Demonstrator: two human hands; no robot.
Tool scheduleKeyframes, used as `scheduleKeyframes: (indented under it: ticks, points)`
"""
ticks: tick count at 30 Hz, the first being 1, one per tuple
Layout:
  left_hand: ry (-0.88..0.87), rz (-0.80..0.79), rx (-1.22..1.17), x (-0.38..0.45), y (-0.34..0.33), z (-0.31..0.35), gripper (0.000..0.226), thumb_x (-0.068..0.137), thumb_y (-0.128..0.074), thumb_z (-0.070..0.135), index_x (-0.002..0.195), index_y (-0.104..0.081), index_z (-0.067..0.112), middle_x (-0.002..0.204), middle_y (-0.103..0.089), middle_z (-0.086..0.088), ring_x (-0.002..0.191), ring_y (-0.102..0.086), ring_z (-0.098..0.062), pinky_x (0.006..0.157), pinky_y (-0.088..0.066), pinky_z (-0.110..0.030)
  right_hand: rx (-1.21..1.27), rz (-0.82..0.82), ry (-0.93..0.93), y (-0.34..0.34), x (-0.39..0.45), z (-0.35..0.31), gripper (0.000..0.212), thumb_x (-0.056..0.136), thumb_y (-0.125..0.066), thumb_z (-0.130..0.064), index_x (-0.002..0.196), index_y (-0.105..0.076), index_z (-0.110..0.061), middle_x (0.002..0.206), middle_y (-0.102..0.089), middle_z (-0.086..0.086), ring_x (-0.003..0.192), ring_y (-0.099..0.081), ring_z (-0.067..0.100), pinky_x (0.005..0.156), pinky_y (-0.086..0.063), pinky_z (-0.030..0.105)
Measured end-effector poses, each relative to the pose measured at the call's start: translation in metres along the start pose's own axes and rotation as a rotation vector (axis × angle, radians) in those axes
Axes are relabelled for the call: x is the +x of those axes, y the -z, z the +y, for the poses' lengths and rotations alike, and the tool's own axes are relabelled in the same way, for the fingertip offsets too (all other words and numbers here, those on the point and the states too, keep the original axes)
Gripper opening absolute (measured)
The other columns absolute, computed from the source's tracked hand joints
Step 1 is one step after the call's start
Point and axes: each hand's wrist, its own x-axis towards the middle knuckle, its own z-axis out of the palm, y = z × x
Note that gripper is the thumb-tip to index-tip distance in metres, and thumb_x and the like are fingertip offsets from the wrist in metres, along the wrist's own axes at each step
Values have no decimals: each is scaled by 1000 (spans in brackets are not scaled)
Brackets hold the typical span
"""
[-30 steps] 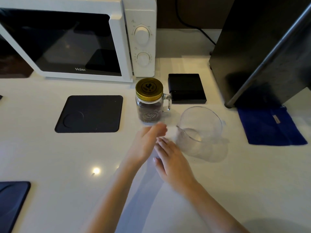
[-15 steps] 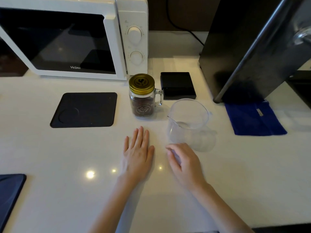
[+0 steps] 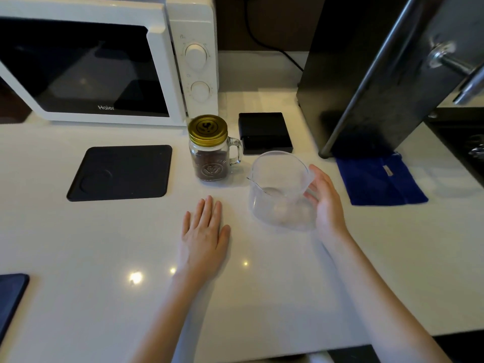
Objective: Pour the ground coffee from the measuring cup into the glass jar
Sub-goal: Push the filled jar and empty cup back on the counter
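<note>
Head view, lidded glass jar (image 3: pixel 212 155) beside measuring cup (image 3: pixel 281 189), right hand (image 3: pixel 324 203) spread against it, left hand (image 3: pixel 204 237) flat.

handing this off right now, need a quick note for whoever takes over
Left hand: flat on the white counter, holding nothing.
Right hand: open, cupped against the right side of the clear plastic measuring cup, not yet closed on it.
Measuring cup: upright on the counter, looks empty.
Handled glass jar: left of the cup, gold lid on, dark coffee inside.
Done: pouring looks finished.
Left: nothing obvious; check the cup for grounds.
</note>
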Motion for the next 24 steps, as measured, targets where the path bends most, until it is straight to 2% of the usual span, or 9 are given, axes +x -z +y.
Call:
scheduleKeyframes:
  ticks: [3, 5, 8, 10, 12, 15, 17, 21, 24]
  points:
    - [-3, 14, -18, 0, 0, -1, 55, 97, -22, 39, 148, -9, 21, 158, -1, 1, 143, 8, -12, 112, 8, -32, 16, -36, 63, -6, 0, -3, 20, 98, -44, -27, 107, -61, -33, 116, -61, 0, 107, -58, 16, 87, -48, 32]
    - [-7, 24, -22, -1, -1, -1, 55, 97, -22, 39, 148, -9, 21, 158, 0, 2, 141, 11, -8, 111, 9, -31, -4, -27, 100, -8, 0, -1, 17, 98, -43, -26, 100, -60, -31, 106, -61, 0, 102, -59, 16, 84, -50, 33]
    - [-11, 29, -22, -1, -1, -1, 55, 97, -21, 40, 148, -8, 22, 157, 1, 3, 134, 18, -3, 110, 12, -30, -11, 7, 117, -10, 5, -1, 15, 98, -43, -27, 93, -57, -25, 92, -59, -8, 94, -58, 11, 82, -49, 30]
    - [-12, 31, -19, -1, 0, -1, 55, 97, -21, 40, 148, -8, 22, 156, 2, 4, 133, 20, -4, 109, 14, -28, -7, 22, 132, -14, 11, -4, 18, 99, -42, -28, 87, -55, -29, 84, -59, -15, 88, -58, 5, 80, -47, 27]
    - [-13, 30, -9, -1, 0, -1, 56, 97, -20, 40, 148, -7, 22, 155, 5, 5, 133, 21, -4, 108, 16, -27, -2, 27, 151, -18, 18, -8, 21, 99, -40, -28, 85, -54, -34, 78, -60, -18, 84, -58, 4, 85, -48, 32]
    - [-11, 27, -2, -1, 2, 0, 56, 97, -19, 41, 148, -5, 22, 150, 12, 9, 133, 24, -5, 108, 17, -27, -10, 14, 170, -26, 34, -15, 23, 101, -37, -25, 86, -52, -32, 83, -57, -4, 89, -54, 16, 94, -44, 44]
    - [-10, 21, 5, -1, 2, 0, 56, 97, -18, 42, 147, -4, 23, 147, 15, 10, 131, 29, -5, 106, 19, -26, -14, 5, 158, -29, 44, -17, 24, 101, -36, -22, 86, -52, -30, 84, -56, -1, 89, -53, 18, 94, -44, 46]
    - [-4, 18, 11, 0, 3, 0, 56, 97, -19, 42, 147, -4, 24, 146, 16, 12, 129, 32, -4, 105, 22, -25, 12, 6, 112, -29, 61, -22, 26, 101, -35, -18, 85, -52, -29, 90, -60, -3, 86, -58, 13, 82, -48, 36]
    - [-4, 19, 11, 0, 3, 0, 56, 97, -18, 43, 147, -4, 25, 147, 16, 12, 129, 32, -3, 104, 24, -23, 23, -10, 83, -26, 71, -25, 25, 100, -37, -18, 85, -53, -29, 100, -62, 2, 91, -58, 18, 82, -49, 34]
